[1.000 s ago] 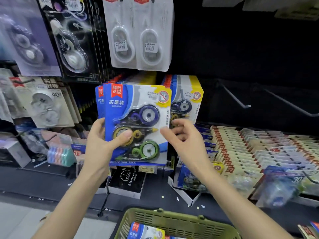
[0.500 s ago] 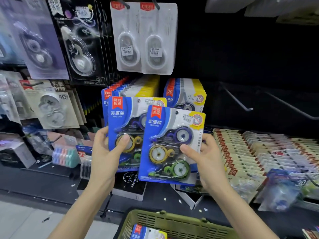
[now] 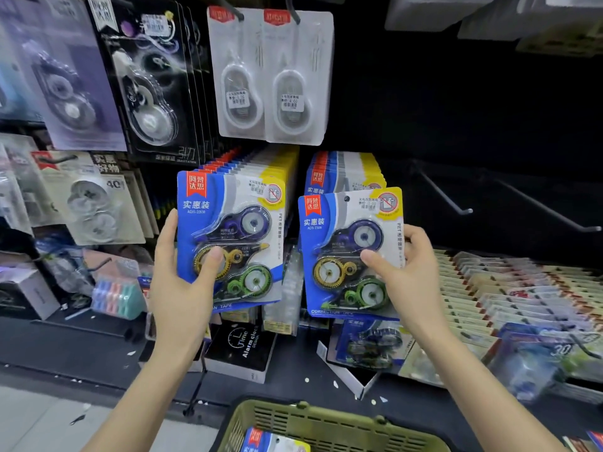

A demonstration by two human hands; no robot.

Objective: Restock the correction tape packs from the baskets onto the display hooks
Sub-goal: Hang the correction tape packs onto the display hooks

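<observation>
My left hand grips a blue and yellow correction tape pack by its left edge, thumb over the yellow wheel, in front of a full row of the same packs on a hook. My right hand holds a second identical pack by its right edge, thumb on its front. That pack sits just before a second hanging row. A green basket at the bottom edge holds another pack.
Two bare display hooks jut out at the right. White tape packs hang above, dark and clear ones to the left. Rows of small boxed goods fill the right shelf. A black alarm clock box stands below.
My right hand drew a second pack away from the left one and carried it rightward and up. The left hand's pack rose slightly against its row.
</observation>
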